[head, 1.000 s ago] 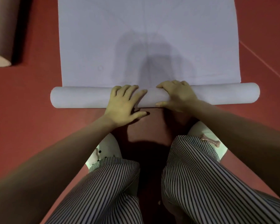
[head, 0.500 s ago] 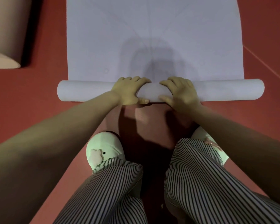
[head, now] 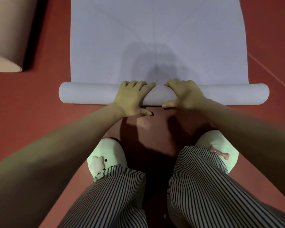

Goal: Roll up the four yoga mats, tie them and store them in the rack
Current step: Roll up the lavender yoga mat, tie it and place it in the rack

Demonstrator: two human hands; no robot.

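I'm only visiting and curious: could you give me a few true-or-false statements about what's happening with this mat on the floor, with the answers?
1. The left hand and the right hand are both on the rolled part of the lavender mat. True.
2. The lavender mat is completely rolled up. False: a long flat stretch lies on the red floor beyond the roll.
3. A beige roll lies at the upper left, apart from the lavender mat. True.
4. The hands are at the two ends of the roll. False: they are close together near its middle.
5. The person is barefoot. False: they wear pale slippers.
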